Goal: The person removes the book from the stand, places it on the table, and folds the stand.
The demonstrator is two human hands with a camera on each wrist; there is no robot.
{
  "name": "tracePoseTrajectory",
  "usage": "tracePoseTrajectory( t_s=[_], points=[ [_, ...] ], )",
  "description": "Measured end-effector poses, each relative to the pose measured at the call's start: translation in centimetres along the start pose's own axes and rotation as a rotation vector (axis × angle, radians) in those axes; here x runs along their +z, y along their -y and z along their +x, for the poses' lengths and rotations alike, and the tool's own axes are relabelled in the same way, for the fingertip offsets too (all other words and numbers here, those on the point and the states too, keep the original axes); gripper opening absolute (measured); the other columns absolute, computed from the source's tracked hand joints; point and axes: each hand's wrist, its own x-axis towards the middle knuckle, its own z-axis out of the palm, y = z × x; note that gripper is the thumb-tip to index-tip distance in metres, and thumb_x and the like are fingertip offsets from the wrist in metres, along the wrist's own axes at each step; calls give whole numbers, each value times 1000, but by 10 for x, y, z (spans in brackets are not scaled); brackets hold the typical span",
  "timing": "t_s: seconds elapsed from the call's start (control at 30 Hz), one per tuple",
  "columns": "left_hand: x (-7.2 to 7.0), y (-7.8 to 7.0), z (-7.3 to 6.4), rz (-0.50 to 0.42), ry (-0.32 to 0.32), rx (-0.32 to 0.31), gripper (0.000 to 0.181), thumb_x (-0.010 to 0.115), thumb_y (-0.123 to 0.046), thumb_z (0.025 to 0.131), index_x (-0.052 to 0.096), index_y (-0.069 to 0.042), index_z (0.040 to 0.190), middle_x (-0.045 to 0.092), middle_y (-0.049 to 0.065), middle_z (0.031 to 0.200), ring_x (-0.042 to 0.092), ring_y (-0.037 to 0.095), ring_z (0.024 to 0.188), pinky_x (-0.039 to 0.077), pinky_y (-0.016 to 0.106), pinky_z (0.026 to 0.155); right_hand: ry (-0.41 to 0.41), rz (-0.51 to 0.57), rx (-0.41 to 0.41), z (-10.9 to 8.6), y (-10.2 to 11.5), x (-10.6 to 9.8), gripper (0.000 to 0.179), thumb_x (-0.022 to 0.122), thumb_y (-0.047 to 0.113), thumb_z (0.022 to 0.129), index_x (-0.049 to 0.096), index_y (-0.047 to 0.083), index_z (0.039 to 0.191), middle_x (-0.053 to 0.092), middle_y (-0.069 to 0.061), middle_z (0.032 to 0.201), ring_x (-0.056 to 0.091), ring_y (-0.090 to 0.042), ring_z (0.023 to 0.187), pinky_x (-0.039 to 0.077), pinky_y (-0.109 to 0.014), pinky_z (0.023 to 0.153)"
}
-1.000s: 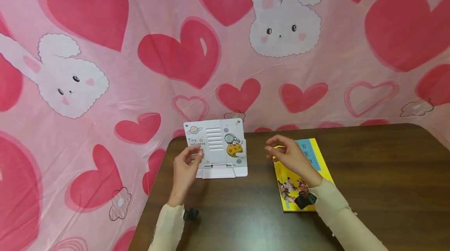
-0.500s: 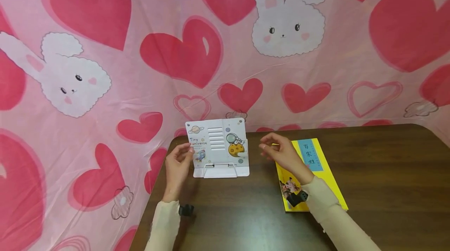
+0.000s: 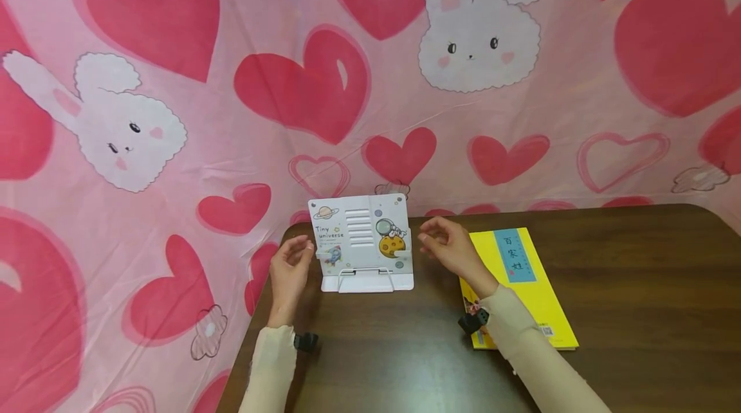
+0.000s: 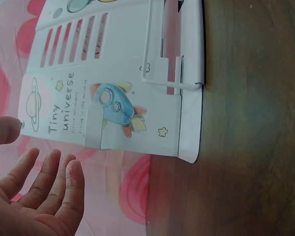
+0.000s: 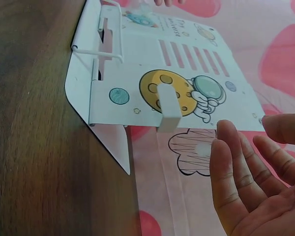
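A white book stand [image 3: 361, 233] printed with a planet, a rocket and an astronaut stands propped up on the table. Just off its left edge is my left hand [image 3: 289, 271], fingers loosely bent and thumb apart; nothing is between them in the left wrist view, where the rocket print [image 4: 115, 105] lies close by. On the other side my right hand [image 3: 454, 252] hovers near the stand's right edge, its fingers [image 5: 223, 167] relaxed and holding nothing. A white clip [image 5: 168, 105] juts from the stand's face there. Behind the right forearm lies a yellow book [image 3: 544, 291] with a blue title panel.
The dark wooden table [image 3: 637, 284] reaches far to the right. Close behind the stand hangs a pink cloth [image 3: 382, 110] with hearts and rabbits. A wire holder [image 3: 366, 275] sticks out at the stand's foot.
My left hand has drawn left, off the front of the stand to beside its edge. My right hand has moved left from over the yellow book toward the stand, uncovering more of the cover.
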Motion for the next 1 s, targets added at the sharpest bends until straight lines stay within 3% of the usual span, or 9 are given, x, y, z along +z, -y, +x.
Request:
tracePoseTrajectory(
  t_s=[0.13,0.23,0.4,0.53,0.67,0.83,1.0],
  points=[
    [-1,4,2,21,-8,-11,32,73,-17,98,71,-1,126,74,23,124,73,17,99,51,7,78,-15,-11,6,3,-1,6,22,69,13,100,66,3,119,73,-22,112,76,-39,89,63,-28,71],
    [0,6,4,32,-3,-28,30,72,-17,98,72,-3,125,74,22,122,74,20,100,51,8,78,-28,-24,19,5,-1,9,21,69,13,100,67,3,118,74,-22,111,75,-43,91,62,-28,70],
    [2,13,5,27,55,-78,31,70,-14,99,69,-1,128,72,24,123,74,17,100,53,9,77,-56,-53,66,7,-3,15,23,69,15,100,68,3,120,74,-19,112,75,-41,94,64,-32,73],
    [4,16,4,30,98,-105,32,70,-13,99,68,-3,129,71,24,126,74,26,108,54,11,77,-74,-67,90,8,-5,20,23,69,13,99,70,3,120,75,-19,113,76,-39,93,64,-34,74],
    [4,17,3,28,103,-112,32,69,-13,99,67,-2,130,71,24,126,72,36,115,54,11,78,-81,-65,100,10,-8,26,24,69,12,99,71,0,120,76,-21,111,74,-40,90,63,-32,71],
    [5,17,5,29,122,-123,33,69,-13,100,67,-2,131,71,24,127,71,37,116,53,11,77,-89,-51,86,13,-12,31,21,69,10,99,73,0,117,76,-22,108,72,-42,86,59,-28,66],
    [5,17,6,53,148,-107,34,70,-12,99,67,-1,131,70,26,129,71,37,116,52,10,77,-103,-64,66,15,-13,35,16,70,7,97,75,1,112,75,-19,98,68,-33,74,55,-27,62]
  ],
)
